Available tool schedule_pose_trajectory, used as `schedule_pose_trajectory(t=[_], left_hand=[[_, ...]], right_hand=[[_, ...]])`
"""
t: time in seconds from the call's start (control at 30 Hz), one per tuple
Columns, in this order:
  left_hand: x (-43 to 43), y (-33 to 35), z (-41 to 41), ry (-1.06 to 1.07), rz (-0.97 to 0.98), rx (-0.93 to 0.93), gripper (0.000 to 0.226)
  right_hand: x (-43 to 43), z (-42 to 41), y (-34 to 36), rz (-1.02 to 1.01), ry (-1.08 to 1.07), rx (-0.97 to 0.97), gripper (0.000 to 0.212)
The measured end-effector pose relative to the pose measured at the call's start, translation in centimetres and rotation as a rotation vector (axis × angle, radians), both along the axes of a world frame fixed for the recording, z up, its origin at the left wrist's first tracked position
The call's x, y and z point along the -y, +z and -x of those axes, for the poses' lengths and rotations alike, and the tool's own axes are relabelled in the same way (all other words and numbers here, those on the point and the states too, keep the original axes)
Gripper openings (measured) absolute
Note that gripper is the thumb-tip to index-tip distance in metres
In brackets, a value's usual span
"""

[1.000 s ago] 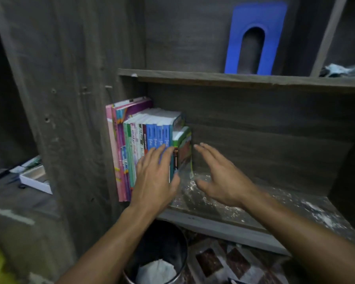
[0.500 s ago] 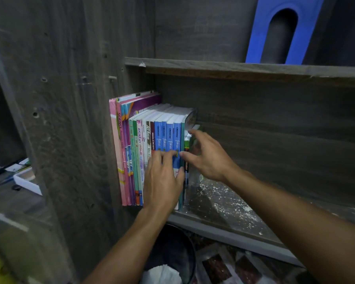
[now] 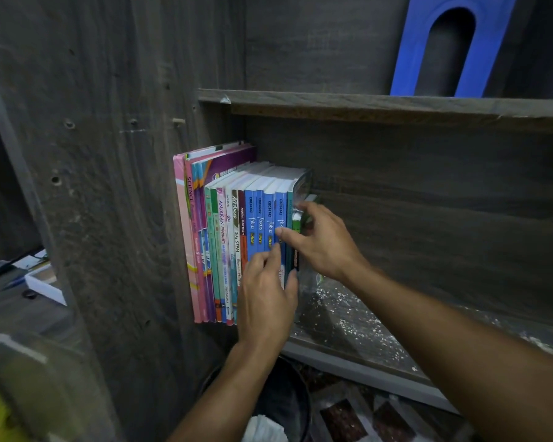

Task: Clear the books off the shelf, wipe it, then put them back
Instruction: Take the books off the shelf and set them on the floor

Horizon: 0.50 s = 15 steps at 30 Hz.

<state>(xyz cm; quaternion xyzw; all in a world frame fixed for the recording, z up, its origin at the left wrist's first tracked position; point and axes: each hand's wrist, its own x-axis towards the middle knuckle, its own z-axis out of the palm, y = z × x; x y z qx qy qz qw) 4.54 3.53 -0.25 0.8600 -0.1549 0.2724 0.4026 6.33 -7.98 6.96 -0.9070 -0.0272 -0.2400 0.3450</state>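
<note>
A row of upright books [image 3: 227, 237] stands at the left end of the dusty shelf [image 3: 380, 333], against the side panel. Pink and purple ones are at the left, several blue spines at the right, and a shorter green book [image 3: 297, 223] is last. My left hand [image 3: 265, 301] presses flat on the lower blue spines, its thumb at the row's right edge. My right hand [image 3: 320, 240] pinches the green book, thumb across the spines and fingers round its right side.
White dust and flakes cover the shelf board to the right of the books. A blue plastic piece [image 3: 406, 59] stands on the upper shelf [image 3: 364, 102]. A dark bin [image 3: 288, 393] with crumpled paper sits below. A white tray [image 3: 45, 285] lies on a surface at far left.
Both hands reached in to the books. The left settled on the blue spines; the right went from hovering open to pinching the green end book. The camera came closer.
</note>
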Motion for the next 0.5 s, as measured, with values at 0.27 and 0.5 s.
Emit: schedule_pose_trajectory(t=[0.27, 0.5], left_hand=[[0.4, -0.3, 0.4, -0.019, 0.045, 0.031, 0.061], [1.2, -0.1, 0.6, 0.009, 0.083, 0.015, 0.063]], right_hand=[[0.8, -0.1, 0.2, -0.041, 0.113, -0.014, 0.046], [1.9, -0.1, 0.2, -0.059, 0.115, -0.029, 0.056]])
